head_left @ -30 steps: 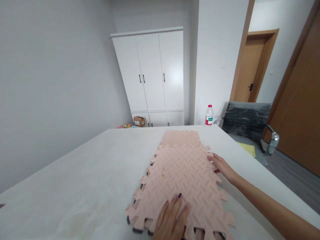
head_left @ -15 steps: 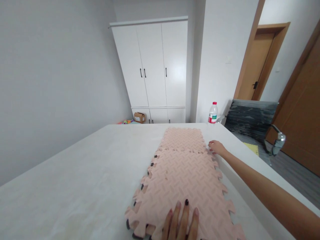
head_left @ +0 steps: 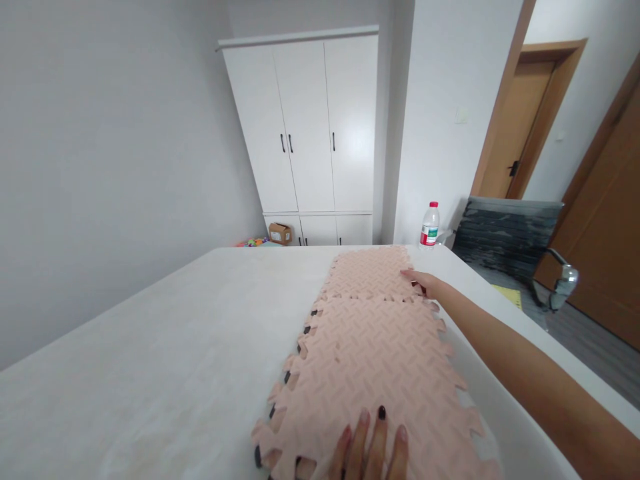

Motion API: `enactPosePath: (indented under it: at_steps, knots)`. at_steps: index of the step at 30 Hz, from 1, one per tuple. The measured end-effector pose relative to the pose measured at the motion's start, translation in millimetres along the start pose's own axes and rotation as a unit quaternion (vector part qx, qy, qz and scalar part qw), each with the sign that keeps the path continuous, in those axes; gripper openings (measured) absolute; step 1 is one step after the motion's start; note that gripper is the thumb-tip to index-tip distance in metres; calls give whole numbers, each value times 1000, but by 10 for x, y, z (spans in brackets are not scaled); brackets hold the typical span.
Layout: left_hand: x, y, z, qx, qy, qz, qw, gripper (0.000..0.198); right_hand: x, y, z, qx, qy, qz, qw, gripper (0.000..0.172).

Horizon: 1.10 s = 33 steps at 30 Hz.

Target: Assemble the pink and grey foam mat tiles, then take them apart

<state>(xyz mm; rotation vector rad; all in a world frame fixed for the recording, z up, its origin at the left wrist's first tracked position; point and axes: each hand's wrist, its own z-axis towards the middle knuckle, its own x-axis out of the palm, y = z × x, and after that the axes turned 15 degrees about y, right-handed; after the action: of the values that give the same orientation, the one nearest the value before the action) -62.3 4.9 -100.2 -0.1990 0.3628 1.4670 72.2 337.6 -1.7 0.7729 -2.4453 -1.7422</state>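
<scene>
**Fingers flat on pink foam mats, near and far**

The fingers (head_left: 373, 443) of the left hand (head_left: 373, 453) lie straight and spread flat on the near pink foam puzzle mat (head_left: 370, 360), close to its near edge at the bottom of the view; they press down on the surface and clasp nothing. The right hand (head_left: 425, 283) reaches out along the right side, its arm crossing the white table (head_left: 175, 353). Its fingers rest, loosely extended, on the right edge of the far pink foam puzzle mat (head_left: 367, 273), just where the two mats' toothed edges meet. Whether those fingertips pinch the edge or only touch it cannot be told. The two mats lie end to end, flat on the table, with dark tabs of another layer showing beneath the near mat's left edge.

Beyond the table stand a plastic bottle (head_left: 429, 225) with a red cap, a white wardrobe (head_left: 305, 133) and a grey office chair (head_left: 505, 233).
</scene>
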Motion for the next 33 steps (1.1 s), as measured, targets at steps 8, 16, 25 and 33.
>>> enactPosePath:
  at_steps: [8, 16, 25, 33]
  knots:
    - [0, 11, 22, 10, -2, 0, 1000, 29, 78, 193, -448, -236, -79, -109, 962, 46]
    - [-134, 106, 22, 56, 67, 27, 996, 31, 255, 527, -1037, -504, -97, -344, 786, 32]
    - [-40, 23, 17, 24, 45, 6, 999, 35, 930, 455, -1688, -689, 48, -546, 475, 21]
    - [-302, 50, 74, 57, 180, -7, 982, 28, 1349, 627, -1814, -639, 30, -552, 534, 16]
